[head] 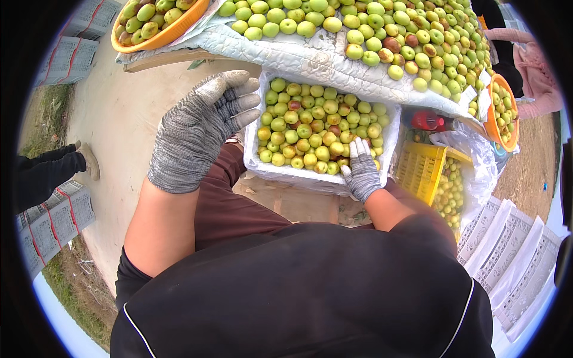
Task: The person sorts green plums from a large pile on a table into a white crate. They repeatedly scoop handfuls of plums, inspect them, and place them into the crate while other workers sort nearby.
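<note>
A white lined crate full of green and reddish jujubes stands low in front of my knees. My left hand, in a grey knit glove with pale fingertips, is raised at the crate's left side, fingers bent and apart, with no fruit seen in it. Gloved the same way, my right hand rests on the fruit at the crate's near right corner, fingers extended; its palm side is hidden. Beyond the crate, a quilted cloth on a raised surface bears a large heap of jujubes.
Orange baskets of jujubes stand at the upper left and right. A yellow crate, a red-labelled bottle and stacked pale crates lie rightward. Bundled crates and a person's legs are left; another person in pink is at right.
</note>
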Demonstrator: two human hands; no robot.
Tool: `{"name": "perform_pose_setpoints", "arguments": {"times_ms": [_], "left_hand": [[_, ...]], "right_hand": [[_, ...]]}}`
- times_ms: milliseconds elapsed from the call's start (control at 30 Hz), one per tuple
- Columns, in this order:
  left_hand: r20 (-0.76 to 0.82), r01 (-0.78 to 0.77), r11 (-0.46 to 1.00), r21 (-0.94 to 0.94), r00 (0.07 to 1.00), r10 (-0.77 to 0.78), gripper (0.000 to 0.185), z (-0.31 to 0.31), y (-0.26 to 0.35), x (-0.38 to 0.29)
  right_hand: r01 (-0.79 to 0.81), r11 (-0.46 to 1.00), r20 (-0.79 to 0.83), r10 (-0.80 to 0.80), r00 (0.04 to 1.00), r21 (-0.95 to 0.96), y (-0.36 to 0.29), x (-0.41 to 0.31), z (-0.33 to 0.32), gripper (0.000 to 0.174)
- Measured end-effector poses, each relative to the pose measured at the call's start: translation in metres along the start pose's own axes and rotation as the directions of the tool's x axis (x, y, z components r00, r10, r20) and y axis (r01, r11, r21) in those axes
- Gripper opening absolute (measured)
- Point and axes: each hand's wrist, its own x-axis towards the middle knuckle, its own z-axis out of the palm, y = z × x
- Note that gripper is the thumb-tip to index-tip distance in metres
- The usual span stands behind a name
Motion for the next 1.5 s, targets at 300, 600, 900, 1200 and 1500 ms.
{"name": "perform_pose_setpoints", "arguments": {"times_ms": [300, 600, 900, 1200, 1500], "left_hand": [[0.007, -0.014, 1.0, -0.002, 1.0, 0.015, 0.041, -0.007, 0.0, -0.007], [-0.023, -0.005, 1.0, 0.025, 1.0, 0.006, 0.045, -0.01, 0.004, -0.008], [-0.019, 0.029, 0.999, -0.014, 0.999, -0.029, 0.043, -0.001, -0.004, -0.004], [-0.098, 0.151, 0.989, 0.007, 0.984, -0.149, 0.041, -0.009, -0.018, 0.01], [-0.044, 0.119, 0.992, 0.042, 0.992, -0.118, 0.04, 0.026, -0.01, 0.03]], "right_hand": [[0.265, 0.964, -0.176, -0.257, 0.95, 0.024, -0.039, 0.04, -0.007, 0.058], [0.504, 0.854, 0.135, -0.488, 0.862, -0.131, -0.022, 0.06, -0.037, 0.051], [0.736, 0.669, 0.055, -0.735, 0.676, -0.107, -0.177, 0.124, -0.015, 0.045], [0.749, 0.66, 0.304, -0.704, 0.642, -0.053, -0.14, 0.127, -0.004, 0.07], [0.511, 0.855, -0.468, -0.418, 0.778, 0.086, -0.126, 0.152, -0.131, 0.027]]}}
